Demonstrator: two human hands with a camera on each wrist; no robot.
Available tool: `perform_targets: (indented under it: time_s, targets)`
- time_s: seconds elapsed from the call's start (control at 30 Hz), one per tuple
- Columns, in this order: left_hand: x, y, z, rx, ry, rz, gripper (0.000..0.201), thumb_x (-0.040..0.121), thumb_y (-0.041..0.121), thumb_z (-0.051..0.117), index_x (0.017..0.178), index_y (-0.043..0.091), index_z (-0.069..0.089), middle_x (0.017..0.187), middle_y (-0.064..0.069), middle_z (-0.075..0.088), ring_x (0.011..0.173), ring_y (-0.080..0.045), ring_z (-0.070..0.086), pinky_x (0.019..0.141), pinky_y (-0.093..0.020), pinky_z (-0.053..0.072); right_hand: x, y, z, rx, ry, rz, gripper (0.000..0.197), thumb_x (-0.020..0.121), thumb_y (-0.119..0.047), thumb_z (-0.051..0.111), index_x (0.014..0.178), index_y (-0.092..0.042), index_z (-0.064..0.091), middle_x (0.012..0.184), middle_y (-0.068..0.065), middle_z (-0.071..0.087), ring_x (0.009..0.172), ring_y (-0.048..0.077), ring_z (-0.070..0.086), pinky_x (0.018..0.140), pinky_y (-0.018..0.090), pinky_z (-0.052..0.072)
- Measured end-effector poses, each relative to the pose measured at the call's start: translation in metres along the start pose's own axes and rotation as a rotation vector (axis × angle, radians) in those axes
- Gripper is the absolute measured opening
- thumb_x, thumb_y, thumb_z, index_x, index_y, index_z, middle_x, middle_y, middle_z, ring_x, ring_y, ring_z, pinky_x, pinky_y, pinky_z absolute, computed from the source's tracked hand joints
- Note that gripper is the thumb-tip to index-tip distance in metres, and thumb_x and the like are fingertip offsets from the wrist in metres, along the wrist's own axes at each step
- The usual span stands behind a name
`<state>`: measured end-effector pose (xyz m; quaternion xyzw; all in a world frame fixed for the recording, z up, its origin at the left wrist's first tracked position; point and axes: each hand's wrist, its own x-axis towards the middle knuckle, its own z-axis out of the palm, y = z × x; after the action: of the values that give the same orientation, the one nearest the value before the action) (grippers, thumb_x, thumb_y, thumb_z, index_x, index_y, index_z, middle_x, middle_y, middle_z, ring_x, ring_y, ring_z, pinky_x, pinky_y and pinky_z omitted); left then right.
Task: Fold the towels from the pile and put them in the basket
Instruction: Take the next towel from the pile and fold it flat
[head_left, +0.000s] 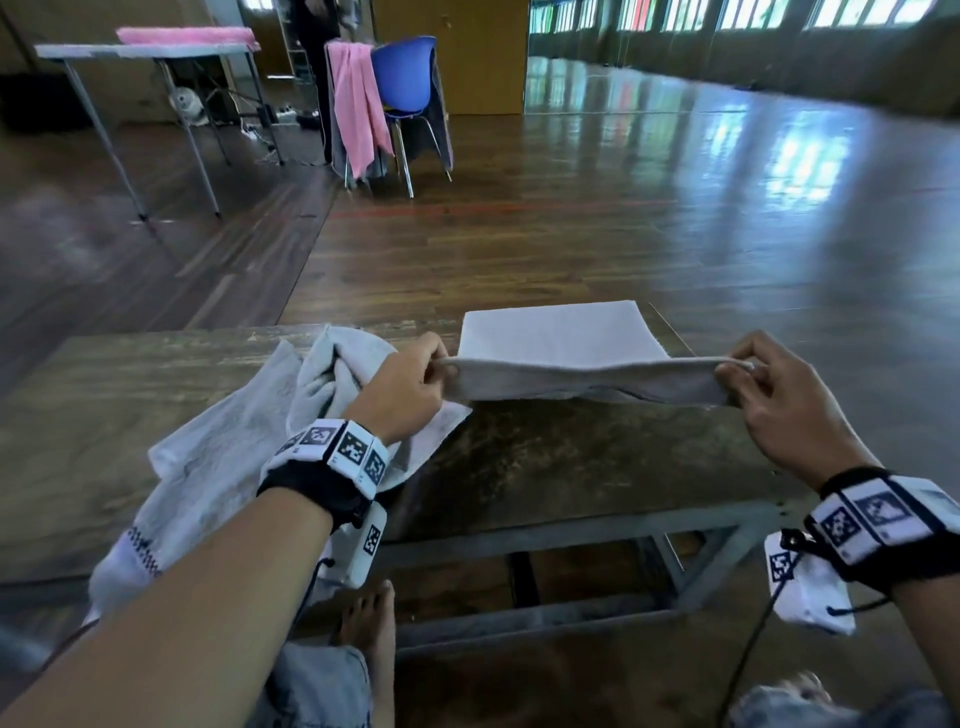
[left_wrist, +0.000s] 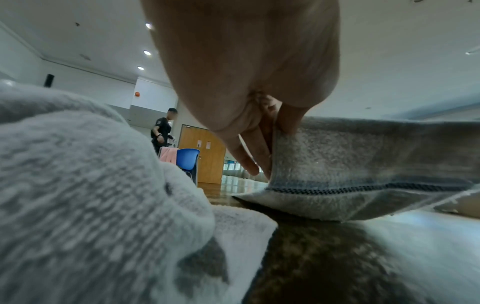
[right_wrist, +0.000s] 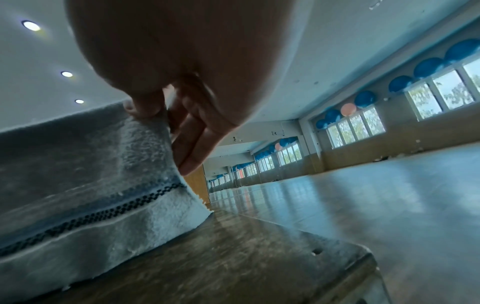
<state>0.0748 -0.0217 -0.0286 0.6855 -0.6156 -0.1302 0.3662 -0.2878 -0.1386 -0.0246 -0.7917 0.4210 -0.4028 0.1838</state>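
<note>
The held towel (right_wrist: 78, 164) is pale grey with a dark blue checked stripe; the chair (head_left: 405, 78) is blue, its draped cloth (head_left: 356, 104) pink.

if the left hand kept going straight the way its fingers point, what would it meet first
Probably the towel itself: the left hand pinches its left end, with the fingers pointing along it toward the right hand. Depth is unclear.

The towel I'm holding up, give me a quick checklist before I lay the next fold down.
1. Left hand grip on one end of the held towel: ok, pinched.
2. Right hand grip on the other end: ok, pinched.
3. Held edge straight between hands: not ok, it sags slightly mid-span.
4. Far part lying flat on the table: ok.
5. Pile of towels apart from the held towel: cannot tell, it lies close by the left hand.
6. Basket within reach: cannot tell, not in view.
</note>
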Motion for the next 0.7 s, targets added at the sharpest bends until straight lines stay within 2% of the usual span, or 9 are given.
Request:
perform_targets:
  time_s: [0.07, 0.13, 0.17, 0.27, 0.37, 0.43, 0.53, 0.63, 0.7]
  targets:
    - [-0.007, 0.003, 0.005, 0.030, -0.041, -0.004, 0.013, 0.100, 0.012, 0.048, 0.088, 0.006, 0.050, 0.071, -0.011, 0.057, 0.062, -0.018, 0.046, 0.060, -0.033, 0.038, -0.002, 0.001, 0.003, -0.022, -0.041, 0.022, 0.022, 0.100, -0.019, 0.057, 0.082, -0.032, 0.051, 0.064, -0.005, 0.061, 0.050, 0.003, 0.051, 0.046, 0.018, 0.040]
    - [-0.010, 0.005, 0.005, 0.053, -0.036, 0.024, 0.014, 0.100, 0.010, 0.047, 0.089, 0.003, 0.051, 0.071, -0.014, 0.057, 0.061, -0.018, 0.045, 0.060, -0.033, 0.037, -0.003, 0.002, 0.007, -0.011, -0.087, 0.061, 0.019, 0.101, -0.022, 0.056, 0.085, -0.032, 0.053, 0.061, -0.004, 0.063, 0.051, 0.017, 0.053, 0.045, 0.027, 0.041]
    - [-0.009, 0.004, 0.002, 0.053, -0.024, 0.029, 0.014, 0.100, 0.009, 0.047, 0.089, 0.002, 0.051, 0.071, -0.013, 0.057, 0.060, -0.017, 0.044, 0.059, -0.032, 0.036, -0.003, 0.002, 0.010, 0.009, -0.107, 0.072, 0.017, 0.101, -0.023, 0.056, 0.086, -0.032, 0.054, 0.059, -0.002, 0.063, 0.048, 0.020, 0.050, 0.044, 0.026, 0.038]
    - [-0.002, -0.001, -0.009, 0.066, -0.051, -0.020, 0.014, 0.098, 0.007, 0.049, 0.086, 0.003, 0.054, 0.073, -0.011, 0.058, 0.065, -0.016, 0.046, 0.061, -0.030, 0.036, 0.001, 0.000, 0.013, 0.015, -0.101, 0.060, 0.014, 0.100, -0.024, 0.058, 0.088, -0.030, 0.057, 0.050, 0.003, 0.056, 0.037, 0.008, 0.036, 0.038, 0.019, 0.031]
    - [0.005, -0.004, -0.020, 0.129, -0.283, -0.173, 0.019, 0.100, 0.016, 0.055, 0.082, 0.011, 0.059, 0.071, -0.004, 0.061, 0.066, -0.019, 0.056, 0.063, -0.030, 0.043, 0.006, -0.004, 0.006, -0.049, -0.188, 0.054, 0.011, 0.096, -0.025, 0.063, 0.086, -0.025, 0.060, 0.045, -0.017, 0.052, 0.034, 0.003, 0.041, 0.041, 0.019, 0.030]
    - [0.008, -0.004, -0.027, 0.035, -0.497, -0.325, 0.015, 0.099, 0.018, 0.058, 0.089, 0.007, 0.062, 0.072, -0.008, 0.063, 0.062, -0.022, 0.064, 0.060, -0.032, 0.043, 0.007, -0.008, 0.001, -0.059, -0.288, 0.077, 0.013, 0.094, -0.027, 0.067, 0.082, -0.023, 0.065, 0.045, -0.028, 0.052, 0.038, -0.006, 0.047, 0.045, 0.021, 0.028]
    - [0.006, -0.002, -0.032, -0.152, -0.714, -0.438, 0.016, 0.100, 0.019, 0.057, 0.097, 0.005, 0.062, 0.071, -0.009, 0.068, 0.061, -0.031, 0.073, 0.056, -0.030, 0.036, 0.010, -0.010, -0.001, -0.009, -0.275, 0.117, 0.017, 0.095, -0.029, 0.065, 0.080, -0.021, 0.068, 0.043, -0.027, 0.053, 0.035, -0.007, 0.048, 0.036, 0.008, 0.032]
    - [0.014, 0.001, -0.027, 0.008, -0.560, -0.340, 0.018, 0.099, 0.023, 0.058, 0.095, 0.007, 0.065, 0.083, -0.014, 0.074, 0.076, -0.034, 0.074, 0.064, -0.039, 0.052, 0.013, -0.007, 0.004, -0.029, -0.256, 0.186, 0.016, 0.096, -0.033, 0.062, 0.084, -0.023, 0.067, 0.052, -0.014, 0.065, 0.041, 0.002, 0.059, 0.040, 0.013, 0.041]
    - [0.018, 0.001, -0.019, 0.122, -0.411, -0.234, 0.018, 0.098, 0.024, 0.059, 0.087, 0.012, 0.067, 0.082, -0.007, 0.072, 0.077, -0.026, 0.070, 0.071, -0.033, 0.053, 0.013, -0.001, 0.010, -0.090, -0.274, 0.244, 0.015, 0.097, -0.031, 0.061, 0.085, -0.023, 0.065, 0.053, -0.008, 0.068, 0.043, 0.010, 0.063, 0.045, 0.023, 0.048]
